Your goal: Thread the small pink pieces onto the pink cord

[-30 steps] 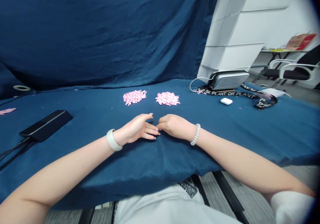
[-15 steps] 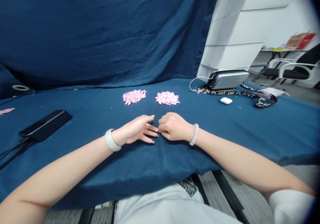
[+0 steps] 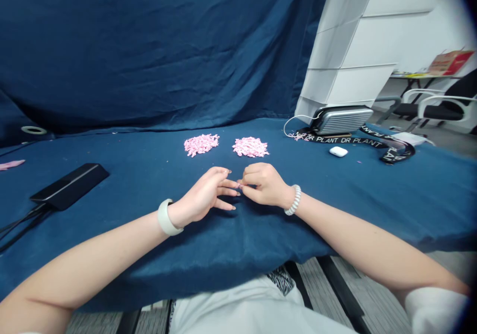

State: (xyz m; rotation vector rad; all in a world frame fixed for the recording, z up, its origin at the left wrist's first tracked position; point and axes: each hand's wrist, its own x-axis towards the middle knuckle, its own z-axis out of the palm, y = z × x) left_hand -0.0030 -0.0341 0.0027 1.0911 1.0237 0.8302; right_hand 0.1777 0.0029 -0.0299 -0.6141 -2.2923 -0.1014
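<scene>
While both my hands hover low over the dark blue cloth-covered surface [image 3: 149,247], they nearly meet at the fingertips. My left hand [image 3: 201,195], with a wide white wristband [image 3: 168,218] around its wrist, has its fingers [image 3: 228,184] loosely spread and slightly curved, the forefinger reaching toward my other hand. My right hand [image 3: 263,186], with a white coiled bracelet [image 3: 295,200] at its wrist, has its fingers curled inward, thumb and forefinger drawn into a small pinch beside my left forefinger. I cannot tell whether that pinch holds anything; a tiny piece there would be too small to make out.

Two loose heaps of small pink flakes lie side by side on the cloth, just beyond my hands and untouched by them: the left pink heap [image 3: 201,145] and the right pink heap [image 3: 250,147]. For pieces this small, a light pinch between the pads of thumb and forefinger, with both wrists low and steady, should give the best control.

Off to my left lies a flat black rectangular device [image 3: 70,186] with dark cables. Off to my right are a ribbed silver hard case [image 3: 341,120], a small white earbud case [image 3: 338,151] and a black printed lanyard [image 3: 335,139].
</scene>
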